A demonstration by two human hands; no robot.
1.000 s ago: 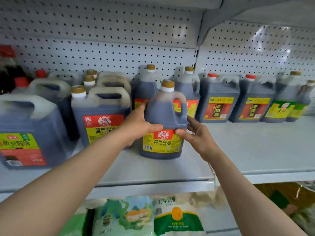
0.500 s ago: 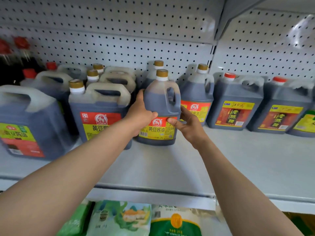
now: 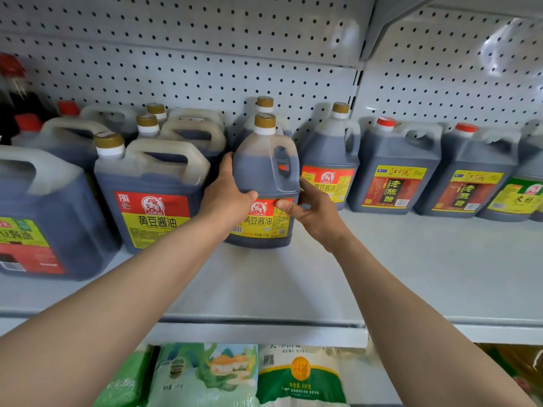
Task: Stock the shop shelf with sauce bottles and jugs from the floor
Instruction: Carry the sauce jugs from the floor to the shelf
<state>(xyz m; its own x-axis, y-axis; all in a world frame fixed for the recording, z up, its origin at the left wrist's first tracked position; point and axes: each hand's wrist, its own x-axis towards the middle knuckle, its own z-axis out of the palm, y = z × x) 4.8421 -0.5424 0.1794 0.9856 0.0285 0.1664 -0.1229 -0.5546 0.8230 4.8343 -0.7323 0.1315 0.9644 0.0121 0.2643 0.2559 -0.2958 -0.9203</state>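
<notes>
Pushed deeper since the earlier frame, soy sauce jug (image 3: 264,183) now fronts its row. Left hand (image 3: 227,198) and right hand (image 3: 313,211) clasp its sides, fingers curled, squaring the label forward.

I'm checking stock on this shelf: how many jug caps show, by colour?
Gold caps: 6
Red caps: 4
Total: 10 caps; jugs cut off at the picture's edges are not counted.
</notes>
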